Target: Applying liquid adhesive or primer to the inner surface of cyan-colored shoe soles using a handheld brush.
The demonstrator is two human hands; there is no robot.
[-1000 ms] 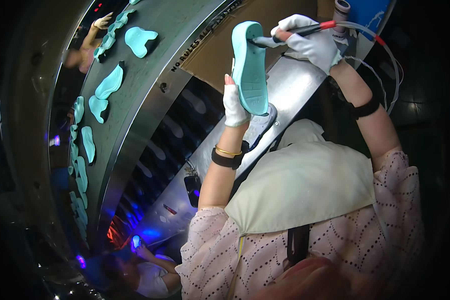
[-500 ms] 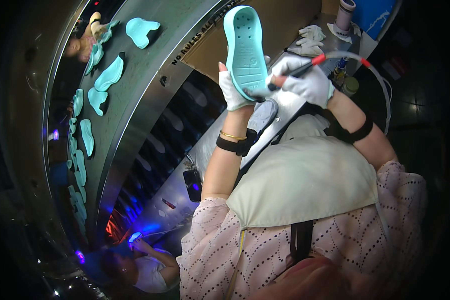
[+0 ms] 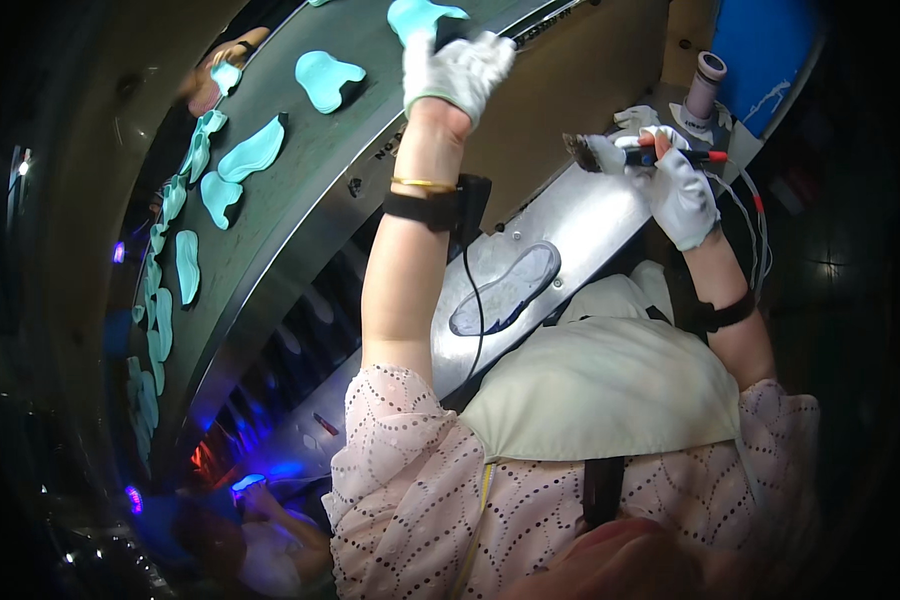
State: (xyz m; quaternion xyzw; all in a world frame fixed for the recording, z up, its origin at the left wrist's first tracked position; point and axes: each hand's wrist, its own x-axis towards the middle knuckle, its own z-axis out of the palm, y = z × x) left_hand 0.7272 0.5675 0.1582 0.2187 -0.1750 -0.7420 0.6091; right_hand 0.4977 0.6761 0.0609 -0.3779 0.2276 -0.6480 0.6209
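Our left hand [image 3: 457, 68] grips the teal sole [image 3: 422, 17] above the conveyor belt [image 3: 300, 190], nearer it than our brush-clutching right hand [image 3: 682, 190].

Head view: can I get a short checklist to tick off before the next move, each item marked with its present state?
1. Left hand grips teal shoe sole over the conveyor belt: ok.
2. Sole lying flat on belt: cannot tell.
3. Right hand holds brush: ok.
4. Bristles off the metal bench: ok.
5. Sole-shaped outline on bench unoccupied: ok.
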